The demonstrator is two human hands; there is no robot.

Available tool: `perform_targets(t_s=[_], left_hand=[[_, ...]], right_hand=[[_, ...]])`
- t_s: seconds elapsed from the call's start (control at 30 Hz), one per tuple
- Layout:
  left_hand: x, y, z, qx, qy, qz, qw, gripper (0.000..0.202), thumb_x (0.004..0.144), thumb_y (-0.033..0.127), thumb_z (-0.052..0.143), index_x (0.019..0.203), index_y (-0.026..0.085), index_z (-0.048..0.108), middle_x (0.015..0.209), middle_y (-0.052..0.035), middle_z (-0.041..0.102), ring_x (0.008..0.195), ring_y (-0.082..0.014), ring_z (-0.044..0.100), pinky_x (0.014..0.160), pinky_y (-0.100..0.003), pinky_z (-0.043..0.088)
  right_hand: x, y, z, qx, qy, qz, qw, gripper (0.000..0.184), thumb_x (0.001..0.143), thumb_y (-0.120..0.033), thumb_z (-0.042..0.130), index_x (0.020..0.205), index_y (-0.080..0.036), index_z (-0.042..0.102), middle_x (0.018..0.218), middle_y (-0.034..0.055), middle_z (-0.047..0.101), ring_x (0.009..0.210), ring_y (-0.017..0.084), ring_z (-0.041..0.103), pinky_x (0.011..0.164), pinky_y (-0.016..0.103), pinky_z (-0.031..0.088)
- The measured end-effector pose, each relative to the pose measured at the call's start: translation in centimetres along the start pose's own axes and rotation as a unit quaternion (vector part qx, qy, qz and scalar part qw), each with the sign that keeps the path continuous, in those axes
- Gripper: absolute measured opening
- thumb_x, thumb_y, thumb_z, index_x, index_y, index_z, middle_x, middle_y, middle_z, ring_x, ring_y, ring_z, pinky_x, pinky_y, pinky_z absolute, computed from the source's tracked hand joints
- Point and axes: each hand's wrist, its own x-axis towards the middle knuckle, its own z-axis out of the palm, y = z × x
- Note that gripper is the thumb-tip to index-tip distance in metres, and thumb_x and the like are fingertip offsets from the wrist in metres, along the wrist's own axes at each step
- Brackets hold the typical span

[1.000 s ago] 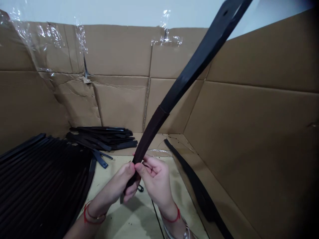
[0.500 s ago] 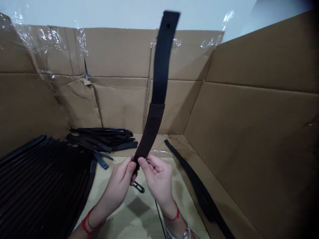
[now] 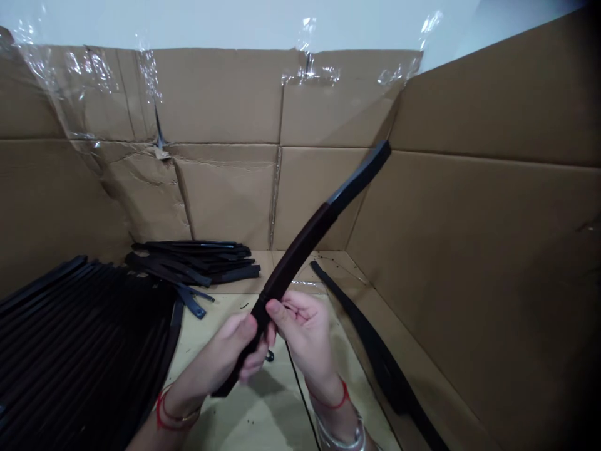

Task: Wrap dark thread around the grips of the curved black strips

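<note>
Both hands hold one long black strap [image 3: 357,178] with a dark brown ribbed sleeve [image 3: 300,250] round its middle. The strap slants from low left up to the right, its tip against the cardboard wall. My left hand [image 3: 230,360] is closed round the strap below the sleeve, thumb on top. My right hand [image 3: 305,329] pinches the sleeve's lower end between thumb and fingers. The strap's bottom end sticks out under my left hand. Red cords circle both wrists, and the right one also wears a silver bangle.
Cardboard walls [image 3: 469,250] patched with clear tape enclose the workspace. A big stack of black strips [image 3: 79,351] lies at the left, a smaller heap [image 3: 197,260] at the back. One long black strap [image 3: 375,357] lies along the right wall. A small black clip [image 3: 269,357] rests on the floor.
The strap has swung down from nearly upright to a slant toward the right. My left hand has slid lower along it, and more of the strap's bottom end now shows below.
</note>
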Motion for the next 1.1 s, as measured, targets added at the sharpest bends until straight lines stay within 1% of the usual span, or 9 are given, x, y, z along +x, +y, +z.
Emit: perform_targets(t_s=[0.07,0.13,0.27,0.43,0.6,0.77,0.9,1.03,1.1], left_hand=[[0.1,0.2,0.1,0.084,0.141,0.049,0.985,0.049,0.089,0.063,0.045,0.081,0.015,0.050,0.055,0.0015,0.047,0.047,-0.0080,0.042,0.045,-0.018,0.033],[0.1,0.3,0.2,0.080,0.179,0.038,0.980,0.051,0.089,0.064,0.044,0.076,0.015,0.049,0.049,0.0022,0.045,0.043,-0.0076,0.040,0.043,-0.017,0.031],[-0.1,-0.2,-0.2,-0.098,-0.043,-0.072,0.992,0.061,0.083,0.077,0.032,0.075,0.018,0.046,0.038,0.0081,0.030,0.028,-0.0074,0.024,0.030,-0.019,0.024],[-0.5,0.4,-0.2,0.019,0.084,0.027,0.996,0.045,0.081,0.056,0.063,0.097,0.016,0.049,0.063,0.0035,0.046,0.048,-0.0056,0.036,0.042,-0.015,0.030],[-0.2,0.4,-0.1,-0.146,-0.121,-0.039,0.981,0.053,0.083,0.071,0.046,0.078,0.019,0.038,0.054,0.0085,0.028,0.040,-0.0034,0.018,0.035,-0.016,0.018],[0.4,0.1,0.0,-0.025,0.119,0.012,0.993,0.051,0.083,0.066,0.053,0.081,0.015,0.047,0.055,0.0051,0.040,0.045,-0.0046,0.033,0.040,-0.015,0.027],[0.3,0.2,-0.4,-0.126,-0.070,-0.094,0.985,0.062,0.082,0.078,0.034,0.076,0.018,0.045,0.040,0.0089,0.030,0.029,-0.0062,0.023,0.030,-0.019,0.022],[0.6,-0.5,-0.3,0.038,0.151,0.023,0.988,0.051,0.082,0.067,0.054,0.077,0.016,0.047,0.046,0.0059,0.040,0.038,-0.0060,0.034,0.038,-0.017,0.024],[0.5,-0.9,-0.1,0.031,0.147,0.050,0.987,0.050,0.086,0.065,0.048,0.075,0.017,0.045,0.045,0.0068,0.036,0.036,-0.0049,0.029,0.036,-0.017,0.020]], right_hand=[[0.1,0.0,0.0,-0.016,0.029,-0.011,0.999,0.031,0.081,-0.041,0.076,0.080,-0.010,0.071,0.059,0.0024,0.058,0.042,0.010,0.051,0.038,0.017,0.043],[0.1,0.0,0.0,0.002,-0.009,0.015,1.000,0.034,0.079,-0.043,0.078,0.087,-0.010,0.072,0.061,0.0024,0.059,0.043,0.010,0.052,0.039,0.018,0.045],[-0.3,-0.2,0.1,0.055,-0.085,0.068,0.992,0.040,0.074,-0.042,0.083,0.100,-0.013,0.074,0.074,0.0058,0.066,0.049,0.010,0.057,0.046,0.018,0.048],[-0.5,-0.5,0.1,0.034,-0.001,0.047,0.998,0.034,0.069,-0.037,0.086,0.092,-0.014,0.076,0.072,0.0048,0.064,0.059,0.011,0.057,0.054,0.017,0.050],[-0.7,-0.6,0.0,0.015,-0.046,0.043,0.998,0.027,0.080,-0.038,0.077,0.088,-0.012,0.074,0.059,0.0008,0.054,0.051,0.010,0.052,0.046,0.016,0.045],[-0.7,-0.4,0.5,-0.063,0.005,-0.015,0.998,0.032,0.085,-0.044,0.071,0.085,-0.013,0.070,0.062,0.0018,0.056,0.049,0.012,0.054,0.045,0.020,0.047],[-0.5,-0.4,0.3,-0.065,-0.063,0.009,0.996,0.035,0.087,-0.046,0.068,0.083,-0.012,0.068,0.057,0.0004,0.052,0.047,0.010,0.050,0.043,0.017,0.041],[-0.2,0.0,0.1,-0.124,0.029,-0.040,0.991,0.042,0.087,-0.049,0.067,0.068,-0.012,0.060,0.055,-0.0006,0.047,0.046,0.008,0.043,0.040,0.015,0.035],[0.0,0.0,0.0,-0.057,-0.037,0.032,0.997,0.043,0.079,-0.054,0.074,0.077,-0.012,0.064,0.056,-0.0011,0.048,0.043,0.007,0.041,0.039,0.016,0.036]])
